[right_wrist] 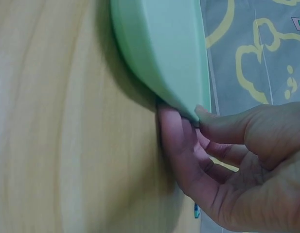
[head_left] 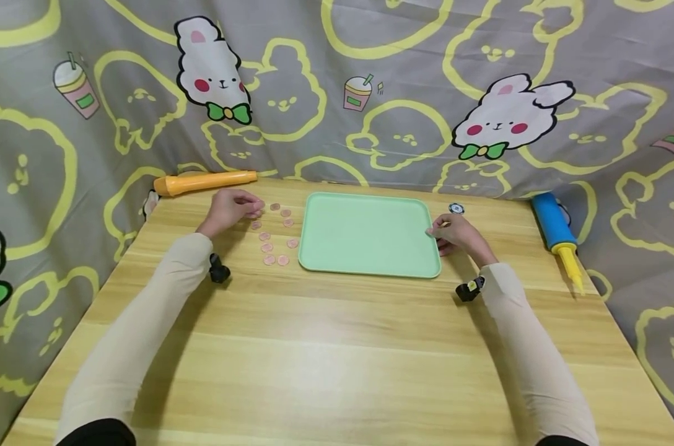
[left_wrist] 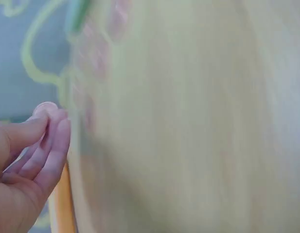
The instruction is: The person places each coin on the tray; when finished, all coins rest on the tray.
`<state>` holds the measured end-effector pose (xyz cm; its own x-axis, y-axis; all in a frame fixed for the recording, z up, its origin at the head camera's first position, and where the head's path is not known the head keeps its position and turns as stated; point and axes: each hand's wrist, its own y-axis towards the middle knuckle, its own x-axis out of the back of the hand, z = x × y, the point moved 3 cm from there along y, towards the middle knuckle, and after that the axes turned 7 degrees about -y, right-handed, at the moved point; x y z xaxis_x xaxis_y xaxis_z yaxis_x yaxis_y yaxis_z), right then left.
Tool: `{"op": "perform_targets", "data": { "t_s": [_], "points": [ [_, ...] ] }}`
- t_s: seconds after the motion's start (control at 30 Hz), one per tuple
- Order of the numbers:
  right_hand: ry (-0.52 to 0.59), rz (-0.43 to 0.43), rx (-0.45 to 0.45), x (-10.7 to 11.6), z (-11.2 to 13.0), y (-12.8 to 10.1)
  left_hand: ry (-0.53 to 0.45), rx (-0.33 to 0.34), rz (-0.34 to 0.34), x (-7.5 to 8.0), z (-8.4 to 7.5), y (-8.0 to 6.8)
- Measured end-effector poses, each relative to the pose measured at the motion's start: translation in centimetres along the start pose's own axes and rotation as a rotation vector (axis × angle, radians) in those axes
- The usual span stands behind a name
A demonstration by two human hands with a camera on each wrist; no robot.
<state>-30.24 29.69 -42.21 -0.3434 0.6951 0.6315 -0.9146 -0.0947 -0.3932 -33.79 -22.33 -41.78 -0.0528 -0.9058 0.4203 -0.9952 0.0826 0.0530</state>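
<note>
The right hand (head_left: 459,235) pinches the right edge of a plain mint-green tray (head_left: 365,235), mid-table with rounded corners. The right wrist view alone shows the thumb on the rim and fingers (right_wrist: 181,141) tucked beneath. The left hand (head_left: 231,209) hovers over pink discs (head_left: 267,247), its fingers (left_wrist: 50,141) pressed together (its wrist view is blurred). No writing is readable.
</note>
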Motion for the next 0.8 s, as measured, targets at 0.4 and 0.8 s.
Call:
{"op": "perform_targets", "data": {
  "t_s": [0.4,0.8],
  "points": [
    [0.009,0.014,-0.012,-0.2,-0.4,0.1,-0.333,0.124,0.110,-7.6,-5.2,0.2],
    [-0.016,0.033,-0.057,0.3,-0.4,0.2,-0.511,0.282,0.177,-12.5,-6.1,1.5]
  ]
}}
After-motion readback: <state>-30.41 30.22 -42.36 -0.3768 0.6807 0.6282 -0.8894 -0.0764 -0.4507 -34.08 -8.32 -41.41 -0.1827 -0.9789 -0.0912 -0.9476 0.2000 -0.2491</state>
